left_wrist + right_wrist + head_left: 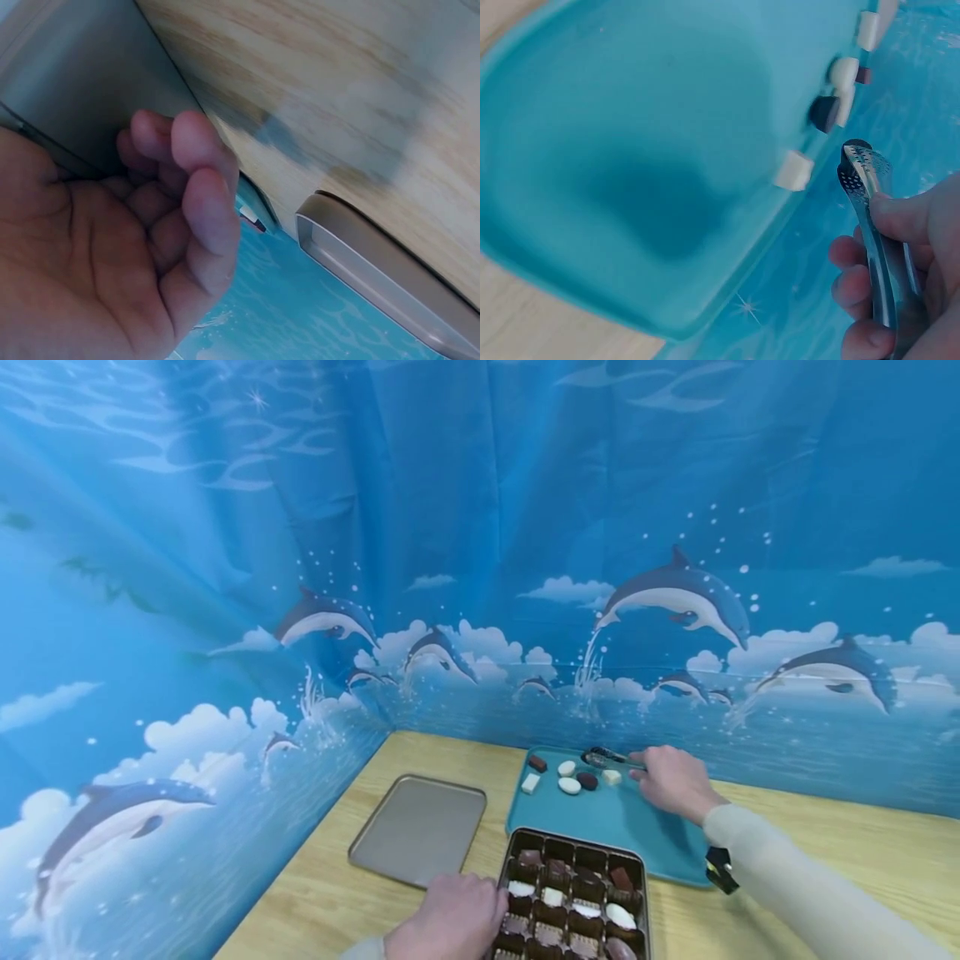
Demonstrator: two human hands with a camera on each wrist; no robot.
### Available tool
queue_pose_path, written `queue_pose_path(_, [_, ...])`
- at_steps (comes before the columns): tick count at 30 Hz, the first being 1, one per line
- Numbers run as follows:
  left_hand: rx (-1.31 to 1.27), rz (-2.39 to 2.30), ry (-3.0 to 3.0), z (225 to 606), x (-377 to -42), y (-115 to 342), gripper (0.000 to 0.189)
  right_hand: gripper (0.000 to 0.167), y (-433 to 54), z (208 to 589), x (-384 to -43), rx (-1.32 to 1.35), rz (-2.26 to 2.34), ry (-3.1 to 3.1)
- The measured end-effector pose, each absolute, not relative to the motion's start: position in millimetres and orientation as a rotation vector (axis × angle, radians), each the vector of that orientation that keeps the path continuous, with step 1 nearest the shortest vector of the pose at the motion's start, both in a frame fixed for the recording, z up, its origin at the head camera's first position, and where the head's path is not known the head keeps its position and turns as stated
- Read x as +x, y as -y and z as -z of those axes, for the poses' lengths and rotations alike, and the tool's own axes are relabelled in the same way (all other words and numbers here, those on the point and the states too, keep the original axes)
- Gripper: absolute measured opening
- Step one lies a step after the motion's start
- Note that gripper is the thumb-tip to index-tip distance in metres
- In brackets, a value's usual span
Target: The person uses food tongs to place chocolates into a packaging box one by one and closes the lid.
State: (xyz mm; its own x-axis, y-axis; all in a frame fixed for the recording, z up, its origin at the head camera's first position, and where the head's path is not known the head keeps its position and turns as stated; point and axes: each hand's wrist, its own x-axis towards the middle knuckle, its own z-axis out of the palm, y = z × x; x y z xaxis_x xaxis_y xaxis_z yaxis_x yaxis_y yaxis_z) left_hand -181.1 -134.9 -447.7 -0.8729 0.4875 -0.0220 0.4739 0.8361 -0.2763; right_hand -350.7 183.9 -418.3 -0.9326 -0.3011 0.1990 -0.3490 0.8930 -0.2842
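My right hand [675, 781] grips metal tongs [881, 225] with perforated ends. Those ends hover over the far edge of a teal tray [637, 827], close to a cream chocolate square [793, 171]. White oval chocolates [569, 786], a dark oval one [587, 781], a brown block [537, 763] and a white block [530, 783] lie at the tray's far left. My left hand [453, 918] rests at the left side of a box of chocolates [572, 843]; in the left wrist view its fingers [210, 217] bend loosely, with nothing in the palm. Dark and white chocolates sit in the box's compartments.
A flat grey-brown metal lid [420, 827] lies on the wooden table [315, 893], left of the teal tray. A blue dolphin-printed curtain [480, 568] hangs along the table's back and left edges. A dark strap [722, 870] is on the right wrist.
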Motion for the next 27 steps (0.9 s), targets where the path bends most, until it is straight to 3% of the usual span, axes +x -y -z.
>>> queue_pose_path(11, [-0.641,-0.279,2.987,448,-181,133,0.044,0.038,-200,387,-305,0.549,-0.447,2.896])
queue_pose_path(27, [-0.580,-0.144,3.019,443,-177,135,0.047,0.031,-204,361,-218,0.728,-0.389,2.760])
